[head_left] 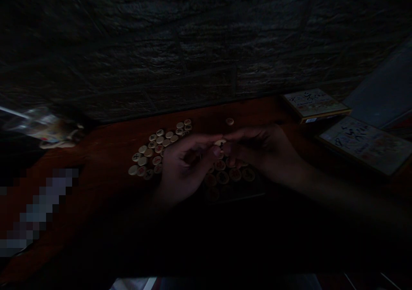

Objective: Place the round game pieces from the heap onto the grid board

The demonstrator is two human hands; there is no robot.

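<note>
My left hand (186, 163) and my right hand (267, 152) meet over the middle of the table. Between their thumbs and fingers is a round, pale Chinese chess piece (220, 143) with a dark character, and both hands are closed on it. Beneath them, more chess pieces (235, 174) with red or dark characters lie in rows in what looks like a shallow tray (254, 194), though the dark hides most of its edge. Left of my left hand, several loose chess pieces (142, 161) are spread on the wood, some face up and some blank side up.
A single piece (229, 121) sits apart near the wall. Two flat printed boxes, one farther back (317, 103) and one nearer (363, 144), lie at the right. A clear cup with a straw (48, 127) stands at the far left. A dark stone wall (193, 45) borders the wooden table (106, 148).
</note>
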